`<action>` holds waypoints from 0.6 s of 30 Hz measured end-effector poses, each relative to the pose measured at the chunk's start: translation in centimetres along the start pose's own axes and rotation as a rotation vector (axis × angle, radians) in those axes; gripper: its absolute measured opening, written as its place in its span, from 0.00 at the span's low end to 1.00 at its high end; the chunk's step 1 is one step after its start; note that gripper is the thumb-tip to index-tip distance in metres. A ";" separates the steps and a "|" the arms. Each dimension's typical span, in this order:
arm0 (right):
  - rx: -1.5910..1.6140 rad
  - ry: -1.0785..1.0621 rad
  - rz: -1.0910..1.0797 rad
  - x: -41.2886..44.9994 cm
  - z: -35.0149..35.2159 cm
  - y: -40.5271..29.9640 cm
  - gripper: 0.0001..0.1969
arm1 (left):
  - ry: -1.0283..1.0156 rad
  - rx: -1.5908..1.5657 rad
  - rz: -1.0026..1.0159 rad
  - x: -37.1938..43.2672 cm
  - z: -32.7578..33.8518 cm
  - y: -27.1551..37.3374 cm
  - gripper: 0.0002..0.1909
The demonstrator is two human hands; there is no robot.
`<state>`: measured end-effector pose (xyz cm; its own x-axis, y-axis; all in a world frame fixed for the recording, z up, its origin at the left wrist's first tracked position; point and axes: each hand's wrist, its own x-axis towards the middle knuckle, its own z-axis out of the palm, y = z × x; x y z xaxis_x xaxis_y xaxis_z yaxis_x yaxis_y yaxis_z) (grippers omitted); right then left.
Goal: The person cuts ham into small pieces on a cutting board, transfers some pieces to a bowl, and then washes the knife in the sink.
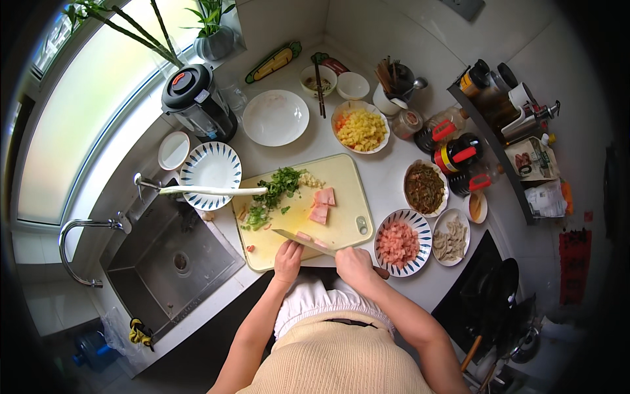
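My right hand [355, 265] grips the handle of a kitchen knife [315, 245], its blade lying low over a pale yellow cutting board [347, 197]. At the near side of the blade are the fingers of my left hand [288, 260], pointing down at the board; what lies under them is hidden. Small strips of pink meat [303, 236] show just beyond the blade. Larger meat slices [322, 202] lie farther up the board. Chopped green herbs [281, 186], minced garlic [310, 180] and chopped scallion [257, 216] form piles on its left part.
A long white scallion stalk [216, 190] lies across a patterned plate [210, 165], beside the steel sink [157, 271]. To the right stand a plate of diced pink meat [399, 244] and a bowl of dark greens [425, 189]. Diced yellow vegetables [362, 130] fill a bowl behind the board.
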<state>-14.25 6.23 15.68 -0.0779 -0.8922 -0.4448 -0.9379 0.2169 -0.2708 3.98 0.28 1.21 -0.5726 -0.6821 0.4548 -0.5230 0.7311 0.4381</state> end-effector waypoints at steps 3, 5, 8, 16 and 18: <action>-0.014 -0.061 0.029 0.8 -0.1 -0.7 0.07 | -0.013 0.000 0.001 0.0 -0.1 -0.1 0.15; -0.028 -0.094 0.041 1.4 0.0 -1.0 0.07 | -0.011 0.003 -0.001 -0.3 -0.2 -0.1 0.16; 0.045 -0.077 0.034 2.8 1.6 -0.8 0.06 | -0.007 -0.011 0.003 0.4 -0.6 0.3 0.17; 0.117 0.082 0.032 5.9 3.7 0.7 0.14 | -0.006 -0.041 -0.002 1.1 -1.3 0.6 0.18; 0.186 0.101 0.026 5.7 2.9 0.5 0.17 | 0.054 -0.055 -0.018 0.5 -2.1 0.9 0.17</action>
<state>-14.19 2.44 10.52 -0.1439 -0.9184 -0.3686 -0.8572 0.3018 -0.4172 4.49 0.58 3.46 -0.5275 -0.6960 0.4872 -0.4968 0.7179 0.4877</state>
